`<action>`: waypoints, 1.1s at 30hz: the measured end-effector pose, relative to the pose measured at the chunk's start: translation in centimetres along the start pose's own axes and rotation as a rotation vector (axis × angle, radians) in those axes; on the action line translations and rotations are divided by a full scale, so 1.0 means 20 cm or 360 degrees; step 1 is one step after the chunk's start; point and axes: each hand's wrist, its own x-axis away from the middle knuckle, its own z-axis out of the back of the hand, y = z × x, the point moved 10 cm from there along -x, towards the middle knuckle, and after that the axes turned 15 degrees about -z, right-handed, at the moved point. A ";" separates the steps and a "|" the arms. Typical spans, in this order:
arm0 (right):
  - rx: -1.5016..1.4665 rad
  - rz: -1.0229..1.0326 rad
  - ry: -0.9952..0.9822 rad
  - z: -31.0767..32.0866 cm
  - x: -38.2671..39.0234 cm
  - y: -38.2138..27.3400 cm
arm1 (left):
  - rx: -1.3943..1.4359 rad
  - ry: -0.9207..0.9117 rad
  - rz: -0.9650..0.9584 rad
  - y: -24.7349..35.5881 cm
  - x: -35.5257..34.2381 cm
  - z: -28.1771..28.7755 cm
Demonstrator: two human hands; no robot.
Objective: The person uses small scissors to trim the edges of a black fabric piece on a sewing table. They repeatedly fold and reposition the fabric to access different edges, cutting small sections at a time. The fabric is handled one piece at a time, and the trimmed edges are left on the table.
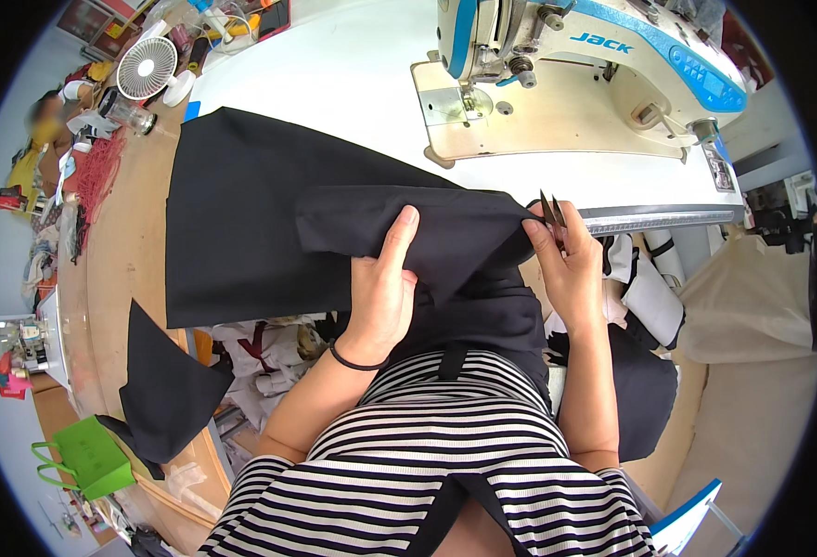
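A large piece of black fabric (241,213) is spread over the table edge, part of it folded over in front of me. My left hand (382,297) grips the folded part, thumb on top and fingers beneath the cloth. At the right end of the fold, my right hand (568,265) pinches the fabric's corner between thumb and fingertips. The same hand also holds small thread snips (553,212), their pointed blades sticking up past the fingers. Part of the snips is hidden in the palm.
A white and blue sewing machine (603,65) stands beyond my right hand on the white table (334,84). A small fan (147,70) and a glass jar (130,113) are at the far left. More black fabric pieces (172,399) and a green bag (93,459) lie lower left.
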 end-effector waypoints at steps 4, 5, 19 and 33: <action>-0.0164 0.0130 0.0217 0.01 -0.01 0.01 | -0.0039 -0.0075 0.0046 -0.03 0.03 -0.01; -0.0237 0.0109 0.0307 0.02 0.00 0.02 | -0.0070 -0.0066 0.0056 -0.04 0.04 -0.01; -0.0642 -0.0129 -0.0675 -0.30 0.20 -0.10 | -0.0435 -0.0276 -0.0324 0.04 0.06 -0.07; -0.0704 -0.0120 -0.0658 -0.30 0.20 -0.09 | -0.0412 -0.0346 -0.0370 0.03 0.07 -0.07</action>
